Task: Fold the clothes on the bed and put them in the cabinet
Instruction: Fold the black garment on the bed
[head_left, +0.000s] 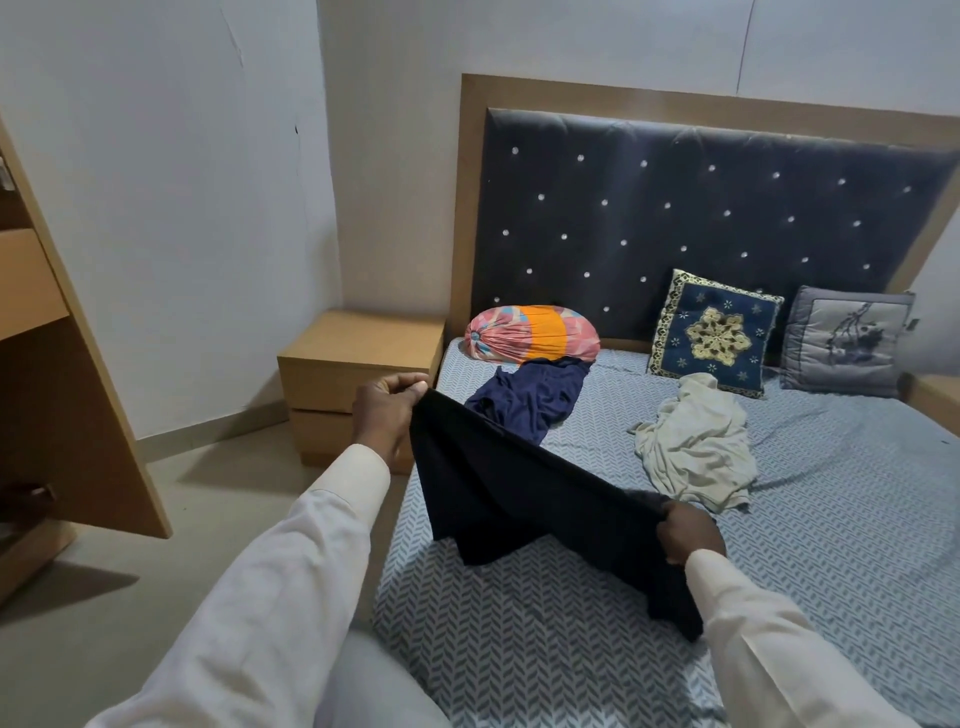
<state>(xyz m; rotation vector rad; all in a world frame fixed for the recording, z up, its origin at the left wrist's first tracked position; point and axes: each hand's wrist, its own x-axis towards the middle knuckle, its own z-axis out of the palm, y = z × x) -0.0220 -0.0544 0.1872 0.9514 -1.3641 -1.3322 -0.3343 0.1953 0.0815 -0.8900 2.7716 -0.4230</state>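
Black garment (519, 499) stretched over the bed's (571, 649) left edge: left hand (387, 410) pinches one end, right hand (688, 535) bunches the other, hands well apart and both clamped on the cloth. Navy garment (530, 405) crumpled near the head end, touching a pink-and-orange bolster (530, 332); cream garment (696, 441) heaped mid-bed, just below a blue cushion (714, 332). Cabinet (78, 389) off the bed's left side, nightstand (358, 358) at the head corner.

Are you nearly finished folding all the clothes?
Not nearly. No folded clothes show yet. The left hand and right hand hold a black garment stretched over the bed. A navy garment and a cream garment lie crumpled, still to fold, then all go in the open cabinet.
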